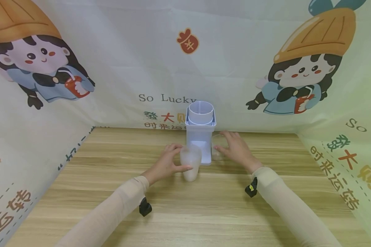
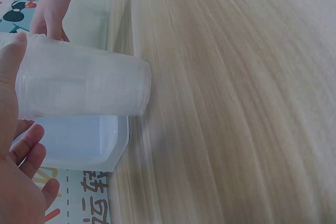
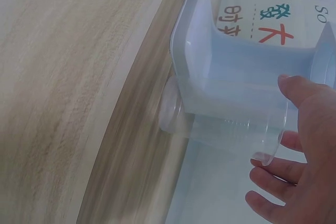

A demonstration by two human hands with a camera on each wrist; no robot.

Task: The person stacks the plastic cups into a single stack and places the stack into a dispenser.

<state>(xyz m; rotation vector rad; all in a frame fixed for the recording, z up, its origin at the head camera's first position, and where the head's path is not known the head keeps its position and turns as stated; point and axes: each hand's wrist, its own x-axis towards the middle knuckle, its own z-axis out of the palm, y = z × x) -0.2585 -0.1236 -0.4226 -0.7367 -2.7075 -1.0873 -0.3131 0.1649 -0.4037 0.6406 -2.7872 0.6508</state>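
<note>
A whitish stack of clear plastic cups (image 1: 190, 161) is in my left hand (image 1: 165, 163). The thumb lies on the stack's near side, the fingers on its far side; whether its base touches the table cannot be told. Just behind the stack stands a pale cup dispenser (image 1: 201, 132) with a round tube in its top. At the dispenser's right side is a single clear plastic cup (image 3: 226, 114). My right hand (image 1: 236, 149) spans this cup near its rim. In the right wrist view a fingertip meets the rim, while the thumb appears slightly apart from the wall.
The wood-grain table (image 1: 204, 212) extends in front of and beside the dispenser. A printed cloth backdrop (image 1: 136, 61) rises right behind it and along both sides. Dark cameras (image 1: 145, 207) sit on both wrists.
</note>
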